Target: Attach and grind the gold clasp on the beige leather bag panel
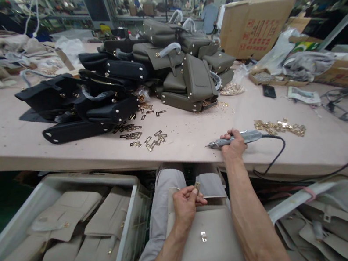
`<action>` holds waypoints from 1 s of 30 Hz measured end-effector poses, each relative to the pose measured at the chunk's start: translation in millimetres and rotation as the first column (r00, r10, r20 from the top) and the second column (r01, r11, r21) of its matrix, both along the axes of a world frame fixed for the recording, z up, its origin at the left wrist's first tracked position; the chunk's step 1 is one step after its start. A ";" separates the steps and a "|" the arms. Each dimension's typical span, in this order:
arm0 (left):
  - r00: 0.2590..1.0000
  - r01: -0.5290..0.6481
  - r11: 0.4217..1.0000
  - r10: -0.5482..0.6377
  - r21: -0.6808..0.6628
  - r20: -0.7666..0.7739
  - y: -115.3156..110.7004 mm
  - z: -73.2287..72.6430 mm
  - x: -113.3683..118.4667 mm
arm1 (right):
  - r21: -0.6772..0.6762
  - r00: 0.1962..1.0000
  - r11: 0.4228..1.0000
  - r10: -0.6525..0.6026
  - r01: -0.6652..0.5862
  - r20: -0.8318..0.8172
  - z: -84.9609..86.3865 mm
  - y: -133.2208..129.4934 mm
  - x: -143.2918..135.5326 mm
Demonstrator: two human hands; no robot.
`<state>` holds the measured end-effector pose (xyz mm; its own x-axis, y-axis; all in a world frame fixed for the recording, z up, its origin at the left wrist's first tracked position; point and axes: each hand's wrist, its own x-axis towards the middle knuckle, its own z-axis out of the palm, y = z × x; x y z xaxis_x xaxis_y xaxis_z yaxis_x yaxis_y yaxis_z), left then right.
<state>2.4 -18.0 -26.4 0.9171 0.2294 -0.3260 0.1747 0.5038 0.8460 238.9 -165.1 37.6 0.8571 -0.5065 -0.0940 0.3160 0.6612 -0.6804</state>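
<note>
A light beige bag piece (210, 249) lies across my lap, with a small metal clasp (204, 236) on its front. Above its upper edge, my left hand (186, 205) pinches a small gold metal plate (197, 186) between thumb and fingers. My right hand (234, 145) is wrapped round a grey electric screwdriver (251, 136) at the table's front edge, its tip pointing left and its cable trailing right. To the right of the screwdriver is a pile of gold metal fittings (280, 127).
Black bags (89, 104) and olive-grey bags (191, 83) are heaped across the table (183, 146), with loose metal plates (154, 140) before them. Crates of beige pieces stand at left (132, 180) and right (293, 204). A cardboard box (257, 27) and phone (269, 91) are further right.
</note>
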 end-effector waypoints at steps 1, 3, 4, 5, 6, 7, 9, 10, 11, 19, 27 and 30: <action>1.000 -0.004 1.000 0.004 -0.002 0.001 0.2 -0.1 -0.2 | -0.004 1.000 1.000 -0.003 0.003 0.001 0.1 -0.2 -0.4; 1.000 -0.003 1.000 0.003 -0.001 0.006 0.8 -0.3 -0.4 | -0.008 1.000 1.000 -0.006 0.006 0.002 0.1 -0.6 -0.7; 1.000 -0.001 1.000 0.001 0.002 0.008 1.1 -0.4 -0.5 | -0.008 1.000 1.000 -0.010 0.010 0.001 0.0 -0.8 -0.7; 1.000 0.001 1.000 -0.001 0.008 0.011 1.5 -0.5 -0.5 | -0.007 1.000 1.000 -0.015 0.015 0.001 -0.1 -1.1 -0.6; 1.000 0.004 1.000 -0.005 0.015 0.014 1.8 -0.6 -0.5 | -0.006 1.000 1.000 -0.021 0.021 0.001 -0.3 -1.3 -0.5; 1.000 0.007 1.000 -0.007 0.018 0.016 2.0 -0.7 -0.4 | -0.004 1.000 1.000 -0.025 0.025 0.000 -0.5 -1.6 -0.3; 1.000 0.008 1.000 -0.009 0.017 0.019 2.3 -0.9 -0.1 | -0.001 1.000 1.000 -0.027 0.027 -0.002 -0.9 -2.5 0.3; 1.000 0.009 1.000 -0.009 0.014 0.020 2.4 -1.1 0.0 | 0.002 1.000 1.000 -0.027 0.027 -0.005 -1.0 -3.1 0.7; 1.000 0.010 1.000 -0.010 0.011 0.019 2.5 -1.2 0.2 | 0.004 1.000 1.000 -0.029 0.029 -0.009 -1.2 -3.7 1.1; 1.000 -0.008 1.000 0.008 0.006 0.005 0.9 -0.9 0.1 | 0.006 0.997 0.998 -0.057 0.057 -0.054 1.1 -5.6 3.3; 1.000 -0.007 1.000 0.007 0.004 0.012 0.6 -4.7 0.5 | -0.017 0.983 0.985 -0.170 0.170 -0.070 3.0 -6.6 3.6; 1.000 -0.005 1.000 0.005 0.003 0.010 0.2 -6.5 1.0 | 0.007 0.983 0.987 -0.160 0.161 -0.090 2.6 -10.6 5.7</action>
<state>3.4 -17.8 -32.9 0.9189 0.2354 -0.3166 0.1639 0.5022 0.8491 244.5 -175.7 40.2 0.7525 -0.6351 -0.1745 0.3576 0.6164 -0.7015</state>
